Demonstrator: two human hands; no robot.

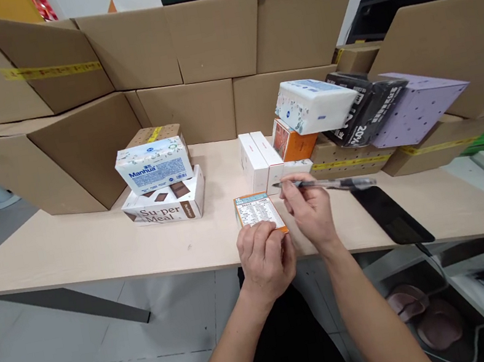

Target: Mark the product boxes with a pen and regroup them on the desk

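Near the table's front edge lies a small orange-edged box [258, 208] with a printed label full of small text. My left hand [265, 258] rests over its near end, fingers curled onto it; the thumb side is partly hidden. Just to the right, my right hand [311, 212] pinches a pen [340, 182] with a clear barrel. The pen lies nearly level, its dark tip pointing left, above and right of the box. Directly behind the box stand two slim white boxes [261, 162] side by side.
At left, a Manhua tissue pack [154, 166] sits on a Su-per Meal box [166, 202]. At right are another tissue pack [315, 104], an orange box [293, 140], a black package [365, 109], a purple box [416, 106] and a phone [391, 214]. Cardboard boxes [210, 108] wall the back.
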